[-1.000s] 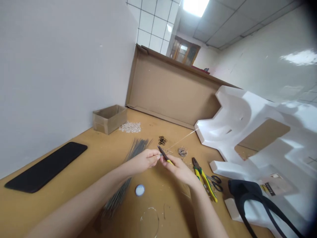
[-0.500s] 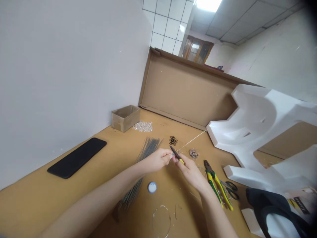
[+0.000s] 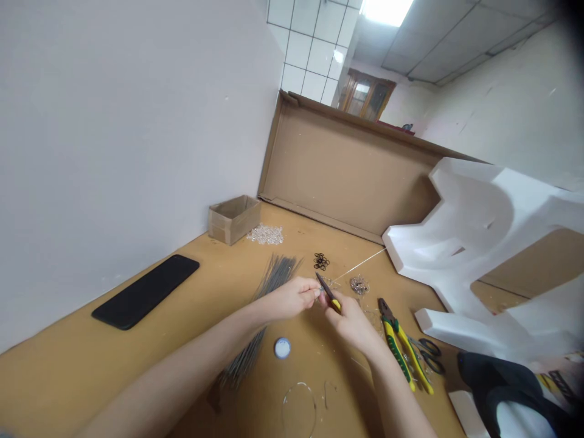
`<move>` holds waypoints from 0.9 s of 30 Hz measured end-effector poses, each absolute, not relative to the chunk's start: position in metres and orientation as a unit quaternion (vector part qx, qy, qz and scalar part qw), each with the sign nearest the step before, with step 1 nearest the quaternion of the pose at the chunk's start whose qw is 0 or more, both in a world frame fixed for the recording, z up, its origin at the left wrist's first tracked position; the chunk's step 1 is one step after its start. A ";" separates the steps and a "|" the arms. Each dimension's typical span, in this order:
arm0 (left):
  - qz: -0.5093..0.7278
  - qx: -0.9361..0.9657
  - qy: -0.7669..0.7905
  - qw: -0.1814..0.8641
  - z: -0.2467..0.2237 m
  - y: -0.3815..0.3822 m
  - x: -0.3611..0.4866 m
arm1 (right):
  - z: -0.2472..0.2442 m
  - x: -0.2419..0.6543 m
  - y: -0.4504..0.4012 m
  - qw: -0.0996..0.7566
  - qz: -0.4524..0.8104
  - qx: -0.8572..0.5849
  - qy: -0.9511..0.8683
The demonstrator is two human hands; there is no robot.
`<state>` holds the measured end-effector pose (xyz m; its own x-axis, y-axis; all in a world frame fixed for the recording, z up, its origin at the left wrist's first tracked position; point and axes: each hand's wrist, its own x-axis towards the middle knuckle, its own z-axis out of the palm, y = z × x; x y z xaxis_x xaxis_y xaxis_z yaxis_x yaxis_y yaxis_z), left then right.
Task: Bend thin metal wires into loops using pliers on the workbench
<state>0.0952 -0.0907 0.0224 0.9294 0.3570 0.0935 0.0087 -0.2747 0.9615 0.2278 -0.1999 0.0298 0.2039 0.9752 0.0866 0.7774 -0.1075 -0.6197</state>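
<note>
Our right hand (image 3: 351,325) is closed around small black-nosed, yellow-handled pliers (image 3: 329,292), with the black tip pointing up toward our left hand (image 3: 294,298). That hand is curled, its fingertips (image 3: 316,292) drawn together just at the pliers' tip; whatever they pinch is too small to tell. A thin pale wire (image 3: 358,264) runs from there to a white moulded foam block (image 3: 474,243). Both hands hover above a tan wooden tabletop (image 3: 82,316). A long bundle of grey metal rods (image 3: 278,274) lies beneath our left forearm. Nearby lie black rubber rings (image 3: 321,261), a small heap of silvery metal bits (image 3: 359,286), and yellow-and-green-handled pliers (image 3: 398,345) beside black-handled scissors (image 3: 431,356). Farther off sit clear beads (image 3: 264,234) beside a small open cardboard box (image 3: 233,219).
</note>
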 end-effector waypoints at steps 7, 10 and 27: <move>0.140 0.785 0.101 0.595 0.021 -0.092 0.096 | 0.030 0.224 -0.202 0.276 0.142 -0.745 -0.590; 0.141 0.784 0.098 0.597 0.019 -0.091 0.096 | 0.031 0.222 -0.202 0.259 0.115 -0.762 -0.582; 0.154 0.797 0.122 0.570 0.005 -0.085 0.103 | 0.007 0.225 -0.185 0.130 0.007 -0.844 -0.520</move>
<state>0.1034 -0.0846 0.0048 0.9226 0.3707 0.1067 0.0187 -0.3194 0.9474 0.2245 -0.1846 0.0071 0.4590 0.8798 0.1239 0.8762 -0.4252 -0.2266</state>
